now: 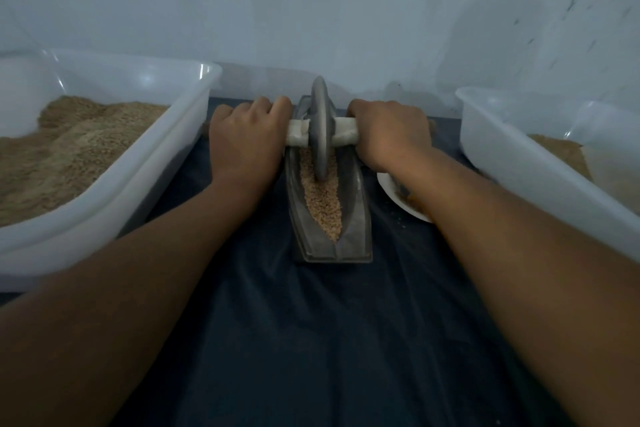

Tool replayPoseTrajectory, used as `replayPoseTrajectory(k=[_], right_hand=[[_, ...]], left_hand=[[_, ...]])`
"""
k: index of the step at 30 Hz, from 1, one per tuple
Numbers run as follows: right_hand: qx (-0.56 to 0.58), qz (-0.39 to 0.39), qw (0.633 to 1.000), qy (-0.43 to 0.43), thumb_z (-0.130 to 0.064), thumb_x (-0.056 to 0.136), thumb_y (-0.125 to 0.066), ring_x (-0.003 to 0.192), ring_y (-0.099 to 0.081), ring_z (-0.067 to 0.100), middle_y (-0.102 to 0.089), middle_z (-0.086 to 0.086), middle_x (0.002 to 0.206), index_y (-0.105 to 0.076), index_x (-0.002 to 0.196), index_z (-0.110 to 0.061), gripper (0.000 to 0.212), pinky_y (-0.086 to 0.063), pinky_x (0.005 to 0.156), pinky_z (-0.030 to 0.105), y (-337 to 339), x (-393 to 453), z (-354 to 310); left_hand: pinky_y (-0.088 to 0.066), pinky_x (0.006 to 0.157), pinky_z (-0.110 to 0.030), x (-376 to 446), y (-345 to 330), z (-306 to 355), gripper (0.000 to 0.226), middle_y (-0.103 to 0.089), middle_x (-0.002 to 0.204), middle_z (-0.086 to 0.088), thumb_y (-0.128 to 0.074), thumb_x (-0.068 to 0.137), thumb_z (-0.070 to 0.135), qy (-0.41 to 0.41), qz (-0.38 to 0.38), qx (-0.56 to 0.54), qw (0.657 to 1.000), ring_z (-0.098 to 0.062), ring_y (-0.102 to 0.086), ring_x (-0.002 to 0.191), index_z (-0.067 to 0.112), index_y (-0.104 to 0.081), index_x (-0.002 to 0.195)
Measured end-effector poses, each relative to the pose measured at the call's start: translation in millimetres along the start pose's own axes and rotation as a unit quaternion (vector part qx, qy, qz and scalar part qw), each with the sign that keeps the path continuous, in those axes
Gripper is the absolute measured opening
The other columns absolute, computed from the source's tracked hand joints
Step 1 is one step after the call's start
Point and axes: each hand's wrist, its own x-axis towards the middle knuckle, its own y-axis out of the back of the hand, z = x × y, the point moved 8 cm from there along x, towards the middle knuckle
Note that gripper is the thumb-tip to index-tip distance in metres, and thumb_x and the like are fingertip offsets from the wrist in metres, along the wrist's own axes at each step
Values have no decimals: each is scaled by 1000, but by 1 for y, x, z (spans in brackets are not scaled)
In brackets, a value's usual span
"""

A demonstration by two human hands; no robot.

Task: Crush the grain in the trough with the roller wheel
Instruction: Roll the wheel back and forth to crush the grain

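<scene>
a dark blue cloth (311, 340) covers the work surface, lying in soft folds toward the near edge, and a pale, plain wall (311, 10) rises just behind it, with some dark speckling at its far right. on the left sits a large white tub (145, 191) heaped with tan grain, and on the right a second white tub (519, 163) holds a lower layer of the same stuff. between them, in the middle of the cloth, a narrow grey trough (360, 218) runs from near to far, its channel filled with a line of light grain (322, 198). the roller wheel (320, 128) stands upright on edge in the far half of the trough, its rim pressed down into the grain, with a pale cross handle (343, 133) sticking out to both sides. the left hand (247, 139) is clamped round the left end of the handle, fingers curled over the top, knuckles facing up. the right hand (391, 132) grips the right end the same way, fingers wrapped tight. both hands sit just beside the wheel, one on each side, level with its hub, and both forearms reach out from the near edge. a small white dish (398, 198) lies just right of the trough, partly hidden under the right wrist.
</scene>
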Motion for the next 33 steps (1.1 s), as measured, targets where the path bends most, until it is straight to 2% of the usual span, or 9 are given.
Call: replayPoseTrajectory(k=[3, 7, 12, 16, 22, 30, 33], right_hand=[[7, 40, 999, 9, -22, 90, -62, 82, -60, 30, -58, 0, 88, -55, 107, -23, 17, -30, 66, 38, 5, -12, -2], [17, 64, 998, 10, -22, 91, -61, 89, -63, 31, -66, 3, 98, -56, 109, -22, 19, -31, 70, 39, 11, -30, -5], [17, 92, 996, -3, -18, 86, -63, 82, -59, 30, -62, 2, 89, -55, 102, -21, 18, -24, 69, 37, 23, -57, -7], [8, 82, 997, -4, -19, 85, -65, 84, -56, 27, -60, 0, 92, -53, 105, -23, 24, -25, 71, 38, 29, -70, -12], [-17, 104, 994, 16, -18, 85, -64, 84, -55, 26, -59, 0, 89, -52, 100, -23, 20, -23, 72, 38, 45, -81, -21], [-18, 100, 995, 10, -18, 85, -65, 81, -55, 25, -59, -1, 87, -54, 102, -24, 21, -23, 71, 37, 41, -78, -18], [-13, 97, 995, 6, -18, 85, -65, 75, -50, 24, -54, -4, 81, -54, 101, -24, 20, -24, 70, 37, 35, -72, -14]], left_hand=[[-35, 66, -40, -6, 6, 2, 8, -60, 78, -11, -55, 86, 8, 2, 3, -3, 1000, -32, -56, 65, 13, -51, 91], [-37, 67, -41, -13, 18, 4, 10, -59, 79, -10, -57, 87, 9, 4, -4, 2, 1000, -31, -56, 67, 13, -51, 93], [-38, 69, -43, -25, 38, 9, 10, -56, 81, -9, -56, 87, 10, -4, -7, 0, 1000, -30, -55, 72, 15, -49, 93], [-40, 71, -42, -34, 49, 9, 15, -57, 82, -9, -59, 83, 12, 2, -20, -18, 1000, -30, -55, 74, 16, -50, 94], [-39, 70, -41, -48, 55, 6, 26, -56, 82, -7, -67, 77, 12, 21, -42, -24, 999, -30, -55, 72, 18, -46, 92], [-39, 71, -40, -45, 54, 6, 22, -57, 83, -7, -63, 80, 13, 13, -53, -20, 998, -30, -56, 72, 17, -48, 95], [-38, 69, -39, -40, 50, 7, 23, -58, 82, -8, -65, 78, 14, 7, -57, -15, 998, -30, -57, 71, 16, -50, 96]])
